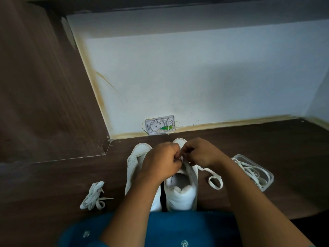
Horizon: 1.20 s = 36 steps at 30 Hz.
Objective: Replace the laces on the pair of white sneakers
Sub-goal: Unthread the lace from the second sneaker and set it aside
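Two white sneakers stand side by side on the dark wooden surface, toes pointing at the wall. My left hand (161, 160) and my right hand (199, 154) meet over the lacing area of the right sneaker (181, 191), each with curled fingers pinching a white lace (214, 179). That lace trails off the shoe's right side and loops on the surface. My left forearm partly covers the left sneaker (136, 161). The eyelets are hidden under my fingers.
A loose bundle of white laces (94, 196) lies left of the shoes. A clear plastic container (256, 171) holding more white laces sits to the right. An open wall socket box (160, 124) is on the white wall just beyond the toes. A wooden panel rises at left.
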Available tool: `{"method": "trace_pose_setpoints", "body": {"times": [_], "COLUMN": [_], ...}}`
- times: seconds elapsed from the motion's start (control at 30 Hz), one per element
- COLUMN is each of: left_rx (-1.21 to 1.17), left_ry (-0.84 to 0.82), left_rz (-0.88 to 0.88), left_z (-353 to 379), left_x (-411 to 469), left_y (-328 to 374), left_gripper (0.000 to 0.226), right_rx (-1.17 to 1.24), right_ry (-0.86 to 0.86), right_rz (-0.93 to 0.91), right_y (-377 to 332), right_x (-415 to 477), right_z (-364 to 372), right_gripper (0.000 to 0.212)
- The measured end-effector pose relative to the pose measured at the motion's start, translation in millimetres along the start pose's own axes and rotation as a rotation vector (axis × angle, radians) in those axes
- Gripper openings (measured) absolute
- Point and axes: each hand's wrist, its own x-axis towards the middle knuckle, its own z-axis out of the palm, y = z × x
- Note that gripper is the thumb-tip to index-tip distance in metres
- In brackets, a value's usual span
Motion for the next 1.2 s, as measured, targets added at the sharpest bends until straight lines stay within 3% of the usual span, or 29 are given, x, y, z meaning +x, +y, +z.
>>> {"method": "trace_pose_setpoints", "body": {"times": [0.17, 0.33, 0.53, 0.67, 0.9, 1.07, 1.13, 1.2], "left_rx": [0.008, 0.105, -0.144, -0.147, -0.116, 0.042, -0.069, -0.336], "left_ry": [0.02, -0.015, -0.122, -0.157, -0.002, 0.088, 0.086, 0.069], "left_rz": [0.012, -0.04, -0.11, -0.087, -0.155, -0.231, -0.36, -0.485], "left_z": [-2.7, 0.9, 4.6, 0.0, 2.4, 6.7, 3.3, 0.9], "left_x": [-1.6, -1.1, 3.1, 4.8, 2.2, 1.4, 5.1, 11.0], "left_y": [2.3, 6.5, -5.2, -5.4, -1.6, 9.8, 9.5, 2.9], "left_gripper": [0.007, 0.011, 0.006, 0.01, 0.02, 0.024, 0.029, 0.035], "right_rx": [-0.002, 0.016, 0.067, 0.111, 0.142, 0.104, 0.158, 0.272], "right_ry": [-0.005, 0.051, 0.089, 0.068, 0.044, -0.018, -0.062, -0.099], "right_rz": [-0.04, -0.061, -0.068, -0.019, 0.026, 0.028, 0.033, 0.05], "right_y": [1.8, 3.1, 4.9, 6.0, 5.3, 2.4, -0.6, -1.9], "right_x": [-2.7, -1.1, -1.5, -0.4, 0.7, -0.3, -1.7, -2.0], "right_z": [-0.8, 3.9, 6.3, 3.8, 2.8, 3.6, 4.6, 5.7], "right_gripper": [0.024, 0.01, 0.021, 0.026, 0.016, 0.006, 0.004, 0.012]}}
